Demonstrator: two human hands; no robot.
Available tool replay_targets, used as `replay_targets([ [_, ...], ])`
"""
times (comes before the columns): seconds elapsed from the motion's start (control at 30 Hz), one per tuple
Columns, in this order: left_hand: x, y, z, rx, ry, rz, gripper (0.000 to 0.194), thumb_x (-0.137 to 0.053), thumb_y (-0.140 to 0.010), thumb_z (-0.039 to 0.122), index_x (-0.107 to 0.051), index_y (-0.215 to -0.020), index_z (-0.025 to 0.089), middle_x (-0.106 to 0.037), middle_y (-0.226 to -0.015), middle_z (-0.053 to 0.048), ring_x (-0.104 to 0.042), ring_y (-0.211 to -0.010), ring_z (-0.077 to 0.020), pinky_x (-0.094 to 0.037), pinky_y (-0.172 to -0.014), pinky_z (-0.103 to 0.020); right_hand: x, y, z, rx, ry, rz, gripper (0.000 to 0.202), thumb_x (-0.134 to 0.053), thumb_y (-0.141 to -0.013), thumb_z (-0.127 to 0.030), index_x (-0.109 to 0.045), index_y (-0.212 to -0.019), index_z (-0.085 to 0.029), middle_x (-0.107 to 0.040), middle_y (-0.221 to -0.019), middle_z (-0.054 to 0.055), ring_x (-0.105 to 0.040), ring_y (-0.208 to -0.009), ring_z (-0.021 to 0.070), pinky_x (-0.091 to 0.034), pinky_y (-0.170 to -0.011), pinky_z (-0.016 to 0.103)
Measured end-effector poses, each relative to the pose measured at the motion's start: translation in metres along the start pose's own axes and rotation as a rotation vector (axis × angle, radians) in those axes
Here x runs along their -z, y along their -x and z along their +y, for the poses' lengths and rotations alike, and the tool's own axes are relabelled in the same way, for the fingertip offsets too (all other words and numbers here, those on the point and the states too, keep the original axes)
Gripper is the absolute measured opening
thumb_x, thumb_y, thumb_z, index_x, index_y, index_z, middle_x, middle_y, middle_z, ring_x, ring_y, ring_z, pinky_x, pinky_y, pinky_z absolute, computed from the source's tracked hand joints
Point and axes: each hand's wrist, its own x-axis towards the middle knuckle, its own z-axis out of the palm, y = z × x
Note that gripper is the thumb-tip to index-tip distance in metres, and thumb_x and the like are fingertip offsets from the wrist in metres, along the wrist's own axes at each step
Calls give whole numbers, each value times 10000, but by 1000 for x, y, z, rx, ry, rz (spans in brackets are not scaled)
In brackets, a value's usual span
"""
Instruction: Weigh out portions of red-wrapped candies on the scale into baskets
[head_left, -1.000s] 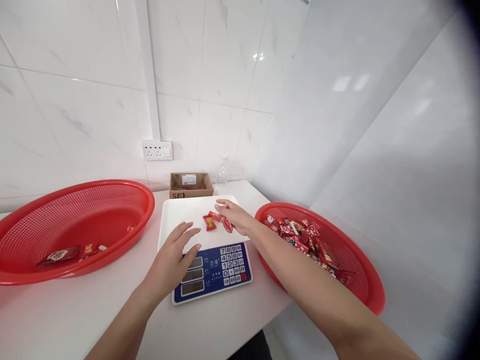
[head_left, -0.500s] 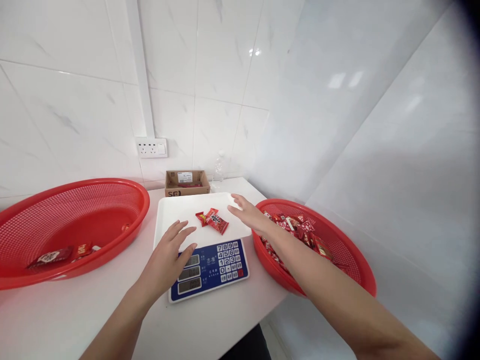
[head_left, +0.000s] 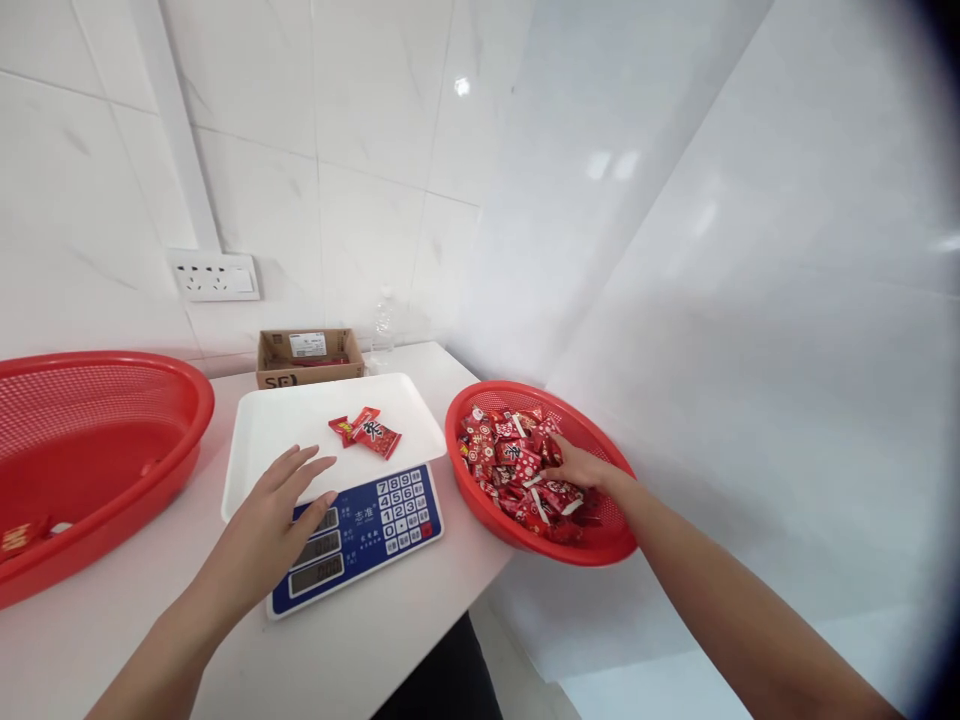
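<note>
- While the left hand (head_left: 259, 535) is loose and holds nothing, its thumb is over the number screens (head_left: 316, 575). Keeping it off the scale (head_left: 352, 545) should stop it from pushing the weight up.
- The right hand (head_left: 581, 468) has its fingers down in a heap of red packets (head_left: 517, 480). I can't tell if it grips one.
- That heap is in the right basket (head_left: 480, 510), under and beside those fingers. A soft pinch on one packet's edge should pull it free without dragging others.
- Between the hands, a bit ahead, two packets (head_left: 379, 435) overlap on the white tray (head_left: 281, 410).
- Farther past the left hand is a box (head_left: 311, 375), with a clear bottle (head_left: 384, 325) beside it.
</note>
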Motion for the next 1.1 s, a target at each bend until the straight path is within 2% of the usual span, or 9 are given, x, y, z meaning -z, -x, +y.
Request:
replay_targets([
  [0.1,-1,0,-1,10,-3,-13,494,-358,-843,547,-534,-1211,267,-462,-1374,-42,-337,-1321,-267,-417,-995,-458,0,1,-2,-38,-59,-22,755,-654,-587,-135,-441,-1311,-160,-647,-1111,100,-618,-923,249,-466,-794,342],
  [0.3,-1,0,-2,19,-8,-34,502,-354,-841,549,-541,-1206,260,-461,-1374,-47,-344,-1316,-277,-438,-973,-452,18,2,-25,26,-214,-107,475,-554,-667,-129,-584,-1134,-204,-677,-1014,21,-614,-835,166,-473,-716,263],
  [0.47,0,0,-2,18,-8,-37,505,-355,-841,549,-539,-1210,258,-459,-1376,-51,-346,-1315,-283,-457,-953,-444,17,3,-39,69,-265,-114,464,-510,-774,-235,-484,-1237,-232,-631,-1141,44,-610,-911,152,-485,-715,248],
  [0.53,0,0,-2,13,-13,-34,499,-357,-842,546,-536,-1213,264,-458,-1377,-46,-348,-1314,-277,-447,-965,-445,15,0,-40,62,-222,-94,426,-496,-792,-279,-496,-1214,-222,-625,-1142,54,-608,-919,165,-483,-723,258],
  [0.67,0,1,-3,8,-29,-25,489,-357,-848,538,-532,-1217,269,-460,-1377,-43,-348,-1315,-268,-426,-988,-454,14,-7,-35,41,-71,-78,390,-591,-712,-253,-579,-1096,-182,-640,-1094,72,-588,-953,213,-448,-793,286],
  [0.8,0,1,-4,2,-24,-24,488,-360,-849,535,-526,-1224,270,-453,-1382,-43,-351,-1313,-268,-438,-976,-448,22,-10,-30,63,13,-209,445,-602,-732,-314,-565,-1164,-216,-649,-1078,38,-607,-921,194,-465,-775,277],
  [0.93,0,0,-3,-7,-22,-22,489,-364,-847,537,-534,-1219,269,-463,-1375,-45,-365,-1305,-270,-452,-963,-437,20,-16,-28,55,141,-311,461,-727,-652,-258,-617,-1096,-199,-659,-1041,50,-599,-958,214,-460,-843,305],
  [1.03,0,0,-2,-19,-28,-13,488,-365,-845,538,-548,-1206,265,-476,-1363,-50,-388,-1290,-273,-446,-970,-439,4,-24,-28,32,238,-273,367,-640,-787,-282,-573,-1132,-178,-585,-1171,86,-560,-1034,212,-441,-899,386],
  [1.1,0,1,-2,-19,-34,-4,484,-363,-847,535,-555,-1200,264,-485,-1356,-53,-399,-1282,-273,-442,-973,-442,-8,-28,-31,14,284,-252,322,-557,-858,-317,-548,-1147,-175,-560,-1186,82,-566,-1012,202,-466,-860,421],
])
